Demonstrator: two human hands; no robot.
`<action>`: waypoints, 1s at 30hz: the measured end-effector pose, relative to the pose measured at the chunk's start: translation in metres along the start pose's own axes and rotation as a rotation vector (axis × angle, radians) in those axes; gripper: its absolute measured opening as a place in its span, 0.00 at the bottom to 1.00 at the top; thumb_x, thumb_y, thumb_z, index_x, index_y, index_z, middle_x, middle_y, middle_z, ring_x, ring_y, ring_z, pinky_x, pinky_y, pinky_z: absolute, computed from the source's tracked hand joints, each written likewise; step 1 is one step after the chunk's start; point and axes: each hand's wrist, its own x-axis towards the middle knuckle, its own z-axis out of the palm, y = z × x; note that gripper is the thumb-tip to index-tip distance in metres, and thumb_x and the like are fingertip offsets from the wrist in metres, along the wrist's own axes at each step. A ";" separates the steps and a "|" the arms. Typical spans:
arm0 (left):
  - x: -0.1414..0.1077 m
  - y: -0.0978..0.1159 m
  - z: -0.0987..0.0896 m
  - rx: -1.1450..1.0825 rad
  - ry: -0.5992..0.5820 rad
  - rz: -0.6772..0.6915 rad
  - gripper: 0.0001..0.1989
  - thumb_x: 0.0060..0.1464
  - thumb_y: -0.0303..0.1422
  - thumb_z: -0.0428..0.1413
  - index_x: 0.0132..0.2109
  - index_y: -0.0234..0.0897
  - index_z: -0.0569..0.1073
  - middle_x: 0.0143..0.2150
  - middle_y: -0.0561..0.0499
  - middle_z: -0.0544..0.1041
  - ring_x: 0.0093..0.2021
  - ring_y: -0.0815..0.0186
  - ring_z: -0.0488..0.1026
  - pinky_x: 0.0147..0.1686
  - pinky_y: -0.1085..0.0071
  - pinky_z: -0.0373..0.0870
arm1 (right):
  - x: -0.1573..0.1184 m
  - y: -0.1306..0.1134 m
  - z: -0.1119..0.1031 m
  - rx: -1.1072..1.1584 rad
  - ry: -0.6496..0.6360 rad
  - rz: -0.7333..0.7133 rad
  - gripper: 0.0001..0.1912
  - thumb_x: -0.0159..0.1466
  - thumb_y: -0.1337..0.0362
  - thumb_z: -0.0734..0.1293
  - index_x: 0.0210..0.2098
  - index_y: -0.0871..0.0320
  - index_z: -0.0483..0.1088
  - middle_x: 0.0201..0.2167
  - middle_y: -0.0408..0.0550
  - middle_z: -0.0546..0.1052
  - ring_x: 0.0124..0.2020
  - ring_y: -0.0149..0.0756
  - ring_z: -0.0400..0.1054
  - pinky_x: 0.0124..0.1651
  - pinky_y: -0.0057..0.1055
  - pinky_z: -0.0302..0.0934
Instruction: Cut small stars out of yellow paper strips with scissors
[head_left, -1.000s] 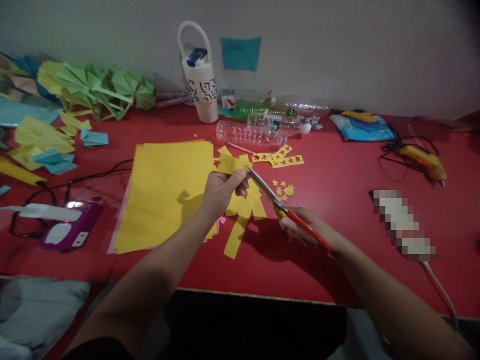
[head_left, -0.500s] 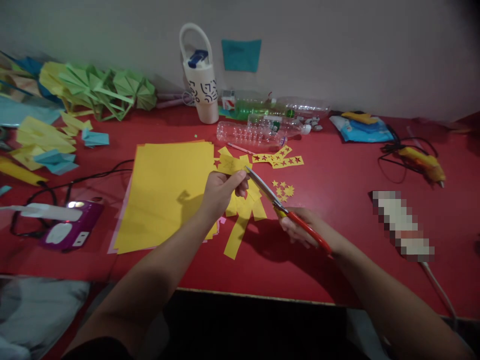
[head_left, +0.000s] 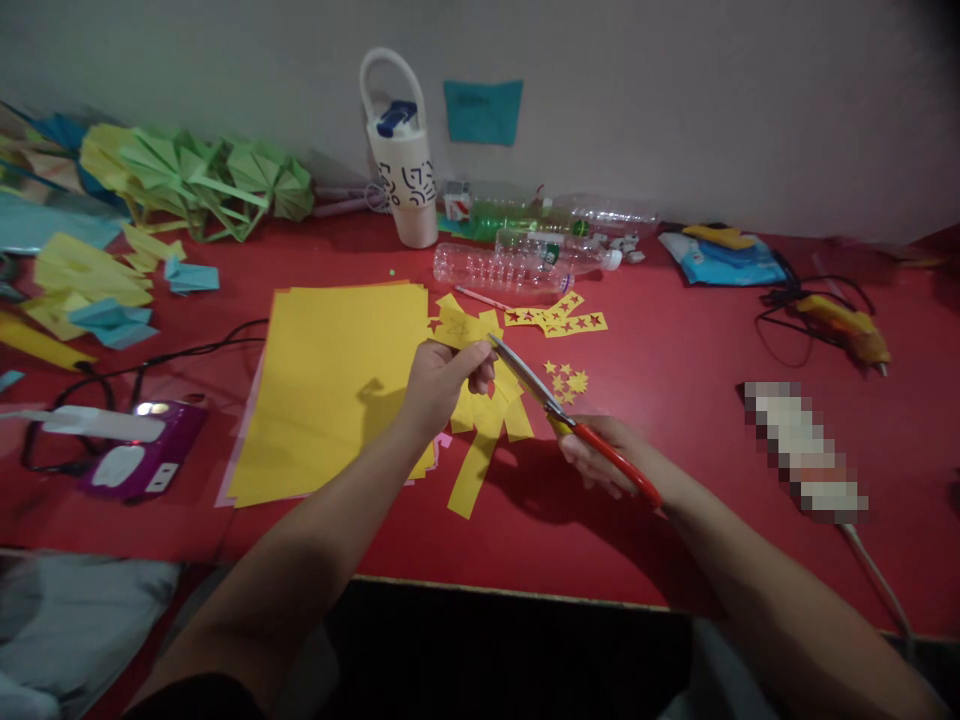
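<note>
My left hand pinches a small yellow paper strip with a star outline drawn on it. In my right hand are red-handled scissors, their tips at the strip's right end near my left thumb. The scissor blades look nearly closed. Beneath the left hand lie loose yellow paper strips. Small cut-out yellow stars sit in a cluster right of them. Behind these are strips with star-shaped holes and a pencil.
A stack of yellow sheets lies left on the red table. Plastic bottles and a white tumbler stand or lie at the back. A purple power strip is left; a glue gun and a blurred-out object are right.
Hardly anything differs. The strip in my left hand has tilted slightly so its drawn star shows more clearly, and the scissor tips have shifted a little left.
</note>
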 end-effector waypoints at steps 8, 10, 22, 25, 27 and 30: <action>0.001 -0.001 -0.002 -0.028 -0.010 -0.028 0.11 0.45 0.35 0.60 0.20 0.35 0.72 0.16 0.54 0.71 0.17 0.75 0.66 0.18 0.76 0.64 | 0.000 0.003 0.000 0.011 0.015 0.014 0.25 0.61 0.41 0.65 0.23 0.54 0.60 0.09 0.33 0.60 0.10 0.23 0.55 0.13 0.22 0.51; 0.001 -0.002 -0.003 -0.019 -0.007 -0.026 0.10 0.45 0.35 0.59 0.20 0.35 0.72 0.17 0.53 0.72 0.17 0.74 0.67 0.18 0.75 0.64 | 0.000 0.002 0.000 0.030 0.023 0.007 0.25 0.60 0.41 0.66 0.23 0.54 0.60 0.09 0.33 0.60 0.11 0.24 0.56 0.13 0.22 0.52; -0.004 0.000 -0.002 0.130 0.023 -0.051 0.17 0.50 0.40 0.58 0.19 0.37 0.70 0.18 0.53 0.71 0.20 0.73 0.67 0.23 0.73 0.69 | 0.001 0.004 0.002 0.034 -0.013 -0.037 0.28 0.58 0.35 0.64 0.25 0.55 0.61 0.10 0.31 0.59 0.10 0.22 0.51 0.19 0.26 0.59; -0.006 0.002 0.000 0.142 0.035 -0.011 0.18 0.49 0.44 0.60 0.20 0.38 0.69 0.18 0.53 0.71 0.19 0.72 0.66 0.21 0.73 0.68 | 0.000 0.006 0.002 0.034 -0.030 -0.064 0.29 0.59 0.35 0.63 0.26 0.55 0.61 0.11 0.31 0.60 0.10 0.22 0.52 0.19 0.26 0.59; -0.007 0.004 0.001 0.162 0.032 -0.008 0.18 0.49 0.44 0.60 0.20 0.38 0.69 0.18 0.53 0.70 0.19 0.72 0.65 0.22 0.73 0.68 | 0.000 0.008 0.001 0.042 -0.048 -0.089 0.28 0.61 0.36 0.63 0.27 0.55 0.62 0.12 0.31 0.60 0.10 0.22 0.52 0.18 0.26 0.58; -0.007 0.003 0.003 0.161 -0.008 -0.020 0.19 0.52 0.43 0.57 0.19 0.37 0.68 0.18 0.53 0.69 0.20 0.73 0.65 0.24 0.73 0.68 | -0.001 0.011 0.001 0.047 -0.072 -0.121 0.26 0.64 0.38 0.62 0.29 0.56 0.63 0.13 0.32 0.61 0.11 0.22 0.55 0.17 0.25 0.56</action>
